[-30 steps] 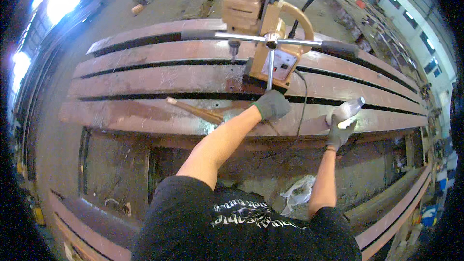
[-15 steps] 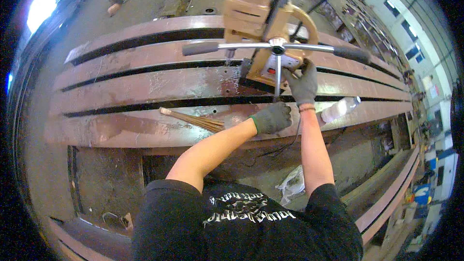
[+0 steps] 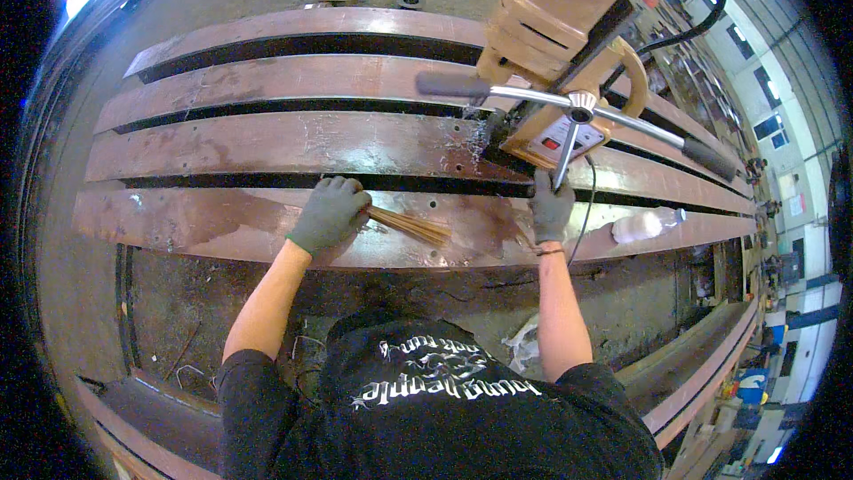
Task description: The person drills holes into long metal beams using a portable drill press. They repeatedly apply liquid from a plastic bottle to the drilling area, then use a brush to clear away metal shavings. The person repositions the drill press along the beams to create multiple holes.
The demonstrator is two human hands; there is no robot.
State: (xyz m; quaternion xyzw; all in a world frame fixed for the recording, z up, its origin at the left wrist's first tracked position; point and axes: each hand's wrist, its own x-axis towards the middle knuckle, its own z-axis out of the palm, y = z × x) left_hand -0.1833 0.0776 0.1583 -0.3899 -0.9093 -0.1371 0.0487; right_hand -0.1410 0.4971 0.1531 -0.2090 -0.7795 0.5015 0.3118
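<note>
Left hand [image 3: 330, 216] on brush [image 3: 410, 225], right hand [image 3: 551, 212] on lever [image 3: 569, 148]

At left: gloved, curled together from above, clamped round the left end of the brush. Cannot tell where the thumb sits; hidden from this angle. At right: also gloved, wrapped round the lower end of the lever. Cannot see the far side of that grip.

Just right of the left fingers: free end of the brush, low over the near beam [image 3: 213, 213]. Looks like a bundle of thin sticks, so probably light, springy, not slippery. Might splay or lose a strand if pinched at the tips; best held at the gathered left end.

On the lever: looks rigid, probably slick along the bare metal; best held near the end, for leverage.

Above the right fingers: drill [image 3: 549, 18], upright on the beams, probably heavy, not one for lifting single-handed. Above and left of them: metal chips [image 3: 475, 138], likely sharp. Just right: cable [image 3: 590, 200], curving down past the wrist. Further right: bottle [image 3: 641, 226], on its side, likely soft-walled and prone to roll.
</note>
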